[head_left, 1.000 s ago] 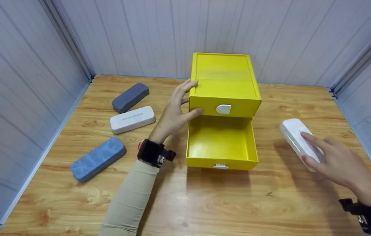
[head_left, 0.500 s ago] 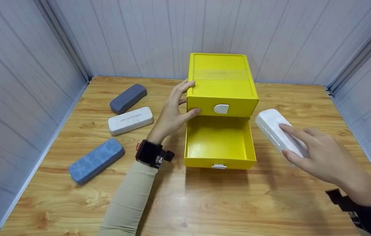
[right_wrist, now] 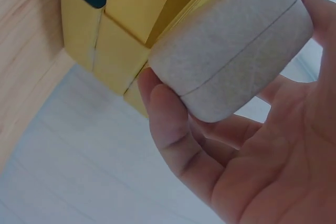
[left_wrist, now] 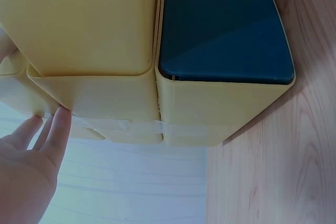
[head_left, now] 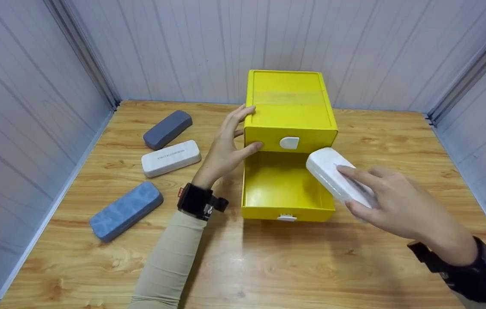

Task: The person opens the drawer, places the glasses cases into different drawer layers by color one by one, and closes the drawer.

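Observation:
My right hand (head_left: 414, 206) grips a white glasses case (head_left: 329, 165), its far end overlapping the right wall of an open yellow drawer (head_left: 286, 212) in the head view. The right wrist view has the case's rounded end (right_wrist: 231, 51) and the seam along it, with fingers wrapped underneath. My left hand (head_left: 226, 150) holds the left edge of the yellow drawer box (head_left: 290, 98), thumb on the upper drawer's front and fingers at the side and top. The pulled-out drawer shows a bare floor; the upper one, with a white tab handle (head_left: 289, 143), is pushed in.
Three more glasses cases lie on the table's left: dark grey (head_left: 168, 129), white with lettering (head_left: 171, 159) and mottled blue (head_left: 126, 210). In the left wrist view, a dark blue front (left_wrist: 226, 30) belongs to the lowest tier. Pale panels (head_left: 183, 47) enclose the table.
My right hand has carried the white glasses case leftward from the right side of the table to the open drawer's right wall. My left hand stays on the drawer box.

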### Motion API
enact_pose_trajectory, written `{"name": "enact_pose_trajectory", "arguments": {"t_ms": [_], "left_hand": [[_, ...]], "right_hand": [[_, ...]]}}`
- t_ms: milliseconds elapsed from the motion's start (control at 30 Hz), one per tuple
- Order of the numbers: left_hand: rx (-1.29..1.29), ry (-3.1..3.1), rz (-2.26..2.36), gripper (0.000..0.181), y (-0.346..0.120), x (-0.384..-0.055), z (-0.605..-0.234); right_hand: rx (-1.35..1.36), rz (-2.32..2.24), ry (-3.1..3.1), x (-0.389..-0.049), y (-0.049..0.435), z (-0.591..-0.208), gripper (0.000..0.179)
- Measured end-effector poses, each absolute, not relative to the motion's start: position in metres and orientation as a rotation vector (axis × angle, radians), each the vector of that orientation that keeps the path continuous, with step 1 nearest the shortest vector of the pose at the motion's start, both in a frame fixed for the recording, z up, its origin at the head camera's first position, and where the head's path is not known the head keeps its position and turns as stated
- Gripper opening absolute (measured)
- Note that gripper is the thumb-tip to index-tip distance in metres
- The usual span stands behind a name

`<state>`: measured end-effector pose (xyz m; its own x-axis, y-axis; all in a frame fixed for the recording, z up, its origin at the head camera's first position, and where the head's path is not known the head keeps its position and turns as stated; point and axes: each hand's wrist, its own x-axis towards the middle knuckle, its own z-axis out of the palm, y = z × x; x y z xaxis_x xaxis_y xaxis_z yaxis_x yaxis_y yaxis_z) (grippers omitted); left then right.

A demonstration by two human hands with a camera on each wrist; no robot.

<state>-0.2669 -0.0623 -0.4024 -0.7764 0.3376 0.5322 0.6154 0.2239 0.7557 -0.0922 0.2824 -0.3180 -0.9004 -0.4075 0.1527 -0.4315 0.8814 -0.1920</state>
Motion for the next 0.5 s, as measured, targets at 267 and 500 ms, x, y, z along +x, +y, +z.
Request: {"name": "enact_pose_trajectory", "arguments": {"t_ms": [267,500], "left_hand": [[-0.908,-2.236,-1.557,0.079,-0.060,-0.268,-0.401],[-0.889,-2.257,-1.578,0.079,-0.062,-0.266,-0.402]], "right_hand": [[0.686,0.305,-2.976,-0.096,0.267,-0.312,0.060],[0.715,0.282,-3.008,-0.101,0.250,-0.306,0.058]]}}
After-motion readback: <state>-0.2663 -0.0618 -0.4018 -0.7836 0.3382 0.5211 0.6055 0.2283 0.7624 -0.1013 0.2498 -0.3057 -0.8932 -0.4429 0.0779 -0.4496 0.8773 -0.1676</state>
